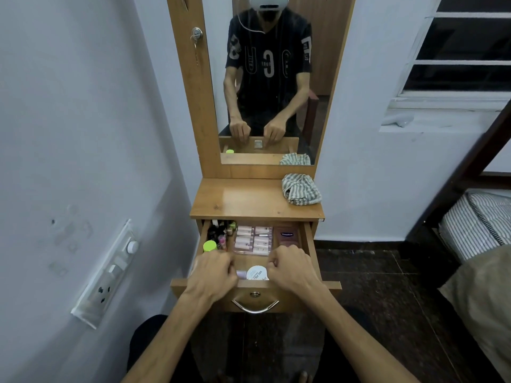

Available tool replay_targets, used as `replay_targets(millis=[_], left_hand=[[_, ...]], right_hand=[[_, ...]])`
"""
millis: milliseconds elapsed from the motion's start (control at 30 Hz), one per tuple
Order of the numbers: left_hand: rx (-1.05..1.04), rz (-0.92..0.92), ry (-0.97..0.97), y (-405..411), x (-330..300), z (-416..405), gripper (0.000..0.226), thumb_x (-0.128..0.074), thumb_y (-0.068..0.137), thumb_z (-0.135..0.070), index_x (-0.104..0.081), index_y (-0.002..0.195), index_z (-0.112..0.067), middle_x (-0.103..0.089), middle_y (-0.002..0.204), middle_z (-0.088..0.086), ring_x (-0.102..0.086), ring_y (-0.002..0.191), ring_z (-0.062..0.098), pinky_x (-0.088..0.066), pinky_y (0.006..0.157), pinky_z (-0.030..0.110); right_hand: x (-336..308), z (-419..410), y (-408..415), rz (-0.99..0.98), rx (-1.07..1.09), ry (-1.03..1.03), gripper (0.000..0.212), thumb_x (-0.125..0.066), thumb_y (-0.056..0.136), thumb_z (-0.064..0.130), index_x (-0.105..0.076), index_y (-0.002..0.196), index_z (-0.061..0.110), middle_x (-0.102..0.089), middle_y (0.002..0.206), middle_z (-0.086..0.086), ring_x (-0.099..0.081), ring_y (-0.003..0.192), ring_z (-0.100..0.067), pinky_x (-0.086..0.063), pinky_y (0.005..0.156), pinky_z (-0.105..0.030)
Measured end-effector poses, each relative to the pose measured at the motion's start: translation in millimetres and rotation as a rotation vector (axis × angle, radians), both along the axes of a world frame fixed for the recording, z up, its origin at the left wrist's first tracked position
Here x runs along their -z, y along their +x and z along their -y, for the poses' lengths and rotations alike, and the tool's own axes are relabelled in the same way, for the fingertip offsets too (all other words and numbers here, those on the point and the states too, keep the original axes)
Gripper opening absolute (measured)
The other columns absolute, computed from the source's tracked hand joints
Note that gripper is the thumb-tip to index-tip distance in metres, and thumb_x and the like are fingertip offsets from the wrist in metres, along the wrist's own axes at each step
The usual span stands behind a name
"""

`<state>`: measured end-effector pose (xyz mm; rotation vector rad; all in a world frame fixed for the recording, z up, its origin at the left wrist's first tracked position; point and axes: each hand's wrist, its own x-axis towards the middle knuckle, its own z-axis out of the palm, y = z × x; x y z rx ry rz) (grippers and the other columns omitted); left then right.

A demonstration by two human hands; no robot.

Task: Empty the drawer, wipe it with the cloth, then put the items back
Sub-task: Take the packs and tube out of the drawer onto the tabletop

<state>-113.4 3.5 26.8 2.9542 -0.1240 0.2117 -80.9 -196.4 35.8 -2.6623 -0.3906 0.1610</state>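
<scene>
The wooden drawer of a dressing table stands pulled out and full of small cosmetics. Inside are dark little bottles at the back left, a lime-green lid, a clear pack of pink tubes, a Vaseline pouch and a round white nail-polish-remover tub at the front. My left hand and my right hand both curl over the drawer's front edge, either side of the tub. A striped grey cloth lies crumpled on the tabletop's right side.
A mirror rises behind the tabletop and reflects a seated person. White walls close in on both sides, with a switch panel low on the left. A dark bunk-bed frame and striped mattress stand at the right.
</scene>
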Motion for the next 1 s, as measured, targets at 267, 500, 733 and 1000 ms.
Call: replay_targets(millis=[267, 500, 733, 1000], left_hand=[[-0.007, -0.049, -0.019, -13, -4, 0, 0.016, -0.052, 0.081, -0.022, -0.053, 0.065, -0.019, -0.049, 0.063, -0.003, -0.048, 0.064, 0.019, -0.028, 0.056, 0.029], [0.006, -0.089, -0.03, -16, 10, -3, 0.02, -0.051, 0.078, -0.026, -0.067, 0.073, -0.015, -0.065, 0.07, -0.001, -0.058, 0.07, 0.018, -0.034, 0.058, 0.028], [-0.003, -0.094, -0.061, -7, 8, 3, 0.018, -0.053, 0.081, -0.021, -0.069, 0.078, -0.016, -0.07, 0.078, 0.003, -0.051, 0.067, 0.017, -0.034, 0.062, 0.026], [-0.138, -0.166, -0.154, 20, 9, 32, 0.017, -0.053, 0.086, -0.025, -0.062, 0.094, -0.013, -0.068, 0.09, 0.007, -0.056, 0.078, 0.021, -0.046, 0.068, 0.03]], right_hand=[[10, -1, -4, -0.142, -0.02, 0.016, 0.017, -0.063, 0.087, 0.019, -0.08, 0.089, 0.016, -0.074, 0.08, 0.002, -0.068, 0.074, -0.014, -0.062, 0.074, -0.031], [19, 1, -7, -0.185, -0.033, -0.027, 0.016, -0.064, 0.086, 0.022, -0.08, 0.086, 0.017, -0.074, 0.078, 0.003, -0.067, 0.072, -0.011, -0.06, 0.069, -0.025], [24, 2, -1, -0.205, -0.012, 0.03, 0.015, -0.065, 0.09, 0.02, -0.079, 0.088, 0.016, -0.073, 0.076, 0.005, -0.068, 0.066, -0.01, -0.059, 0.066, -0.021], [27, -5, 23, -0.173, 0.145, 0.168, 0.013, -0.071, 0.092, 0.02, -0.071, 0.105, 0.021, -0.063, 0.078, 0.014, -0.06, 0.067, 0.001, -0.044, 0.055, -0.008]])
